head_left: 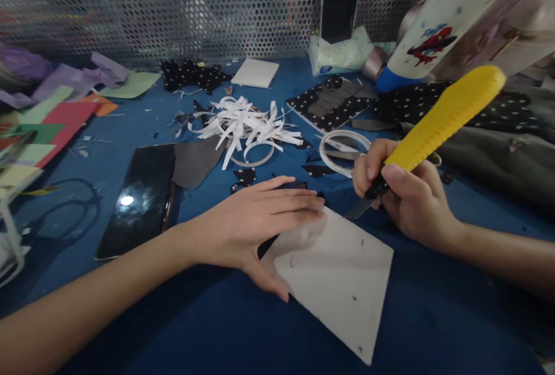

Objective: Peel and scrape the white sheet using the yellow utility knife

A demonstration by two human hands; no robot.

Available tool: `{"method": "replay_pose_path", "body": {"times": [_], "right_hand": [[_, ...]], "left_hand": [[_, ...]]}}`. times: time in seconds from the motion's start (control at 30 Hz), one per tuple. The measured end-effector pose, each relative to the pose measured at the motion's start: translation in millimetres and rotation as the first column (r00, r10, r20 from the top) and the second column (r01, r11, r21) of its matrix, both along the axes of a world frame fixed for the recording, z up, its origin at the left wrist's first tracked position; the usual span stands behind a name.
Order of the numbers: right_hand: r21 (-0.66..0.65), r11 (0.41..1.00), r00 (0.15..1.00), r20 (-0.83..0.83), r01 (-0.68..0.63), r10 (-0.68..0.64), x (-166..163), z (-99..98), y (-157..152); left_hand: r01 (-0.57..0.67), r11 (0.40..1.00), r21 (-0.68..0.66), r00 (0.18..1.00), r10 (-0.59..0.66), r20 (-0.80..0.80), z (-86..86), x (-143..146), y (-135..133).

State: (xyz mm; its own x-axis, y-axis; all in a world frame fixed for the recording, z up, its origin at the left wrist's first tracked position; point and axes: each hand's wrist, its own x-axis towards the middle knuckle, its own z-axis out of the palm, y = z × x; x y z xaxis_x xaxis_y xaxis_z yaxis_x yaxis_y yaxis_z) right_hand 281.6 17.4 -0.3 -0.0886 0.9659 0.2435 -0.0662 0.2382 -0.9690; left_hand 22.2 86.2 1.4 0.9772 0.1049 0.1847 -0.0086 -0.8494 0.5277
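A white board [342,277] lies flat and turned at an angle on the blue table. My left hand [260,225] rests on its left corner, fingers stretched out and the thumb spread along the lower edge. In my right hand [403,196] is a yellow utility knife [446,115], its handle slanting up to the right. The knife's blade [359,208] points down to the left, close by the board's upper edge; whether it touches the edge I cannot tell. Some black material shows partly beneath my left hand.
Beyond my hands lie shredded white paper strips [247,123], a roll of white tape [344,149] and dotted black fabric [329,100]. A phone [139,199] lies left, near coloured paper [65,123]. A white bottle [451,22] stands back right, before a perforated metal panel [217,11].
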Motion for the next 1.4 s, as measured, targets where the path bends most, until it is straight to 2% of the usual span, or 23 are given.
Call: {"method": "replay_pose_path", "body": {"times": [0.53,1.0,1.13,1.4], "right_hand": [[-0.018,1.000,1.000,-0.008,-0.010,0.010,-0.1,0.0,0.0],[-0.028,0.999,1.000,-0.009,-0.028,0.027,-0.6,0.9,-1.2],[-0.058,0.998,1.000,0.006,-0.018,0.019,-0.2,1.7,-2.3],[-0.058,0.998,0.999,0.027,-0.033,0.035,0.3,0.6,-1.8]], "left_hand": [[-0.025,1.000,0.006,0.999,0.025,0.024,1.9,2.8,-0.7],[-0.033,0.997,-0.073,0.999,0.033,0.002,-1.0,1.5,-0.6],[-0.065,0.988,-0.138,0.998,0.063,-0.021,0.4,-0.4,-0.1],[-0.051,0.992,-0.118,0.995,0.041,-0.086,0.7,1.7,1.2]]}}
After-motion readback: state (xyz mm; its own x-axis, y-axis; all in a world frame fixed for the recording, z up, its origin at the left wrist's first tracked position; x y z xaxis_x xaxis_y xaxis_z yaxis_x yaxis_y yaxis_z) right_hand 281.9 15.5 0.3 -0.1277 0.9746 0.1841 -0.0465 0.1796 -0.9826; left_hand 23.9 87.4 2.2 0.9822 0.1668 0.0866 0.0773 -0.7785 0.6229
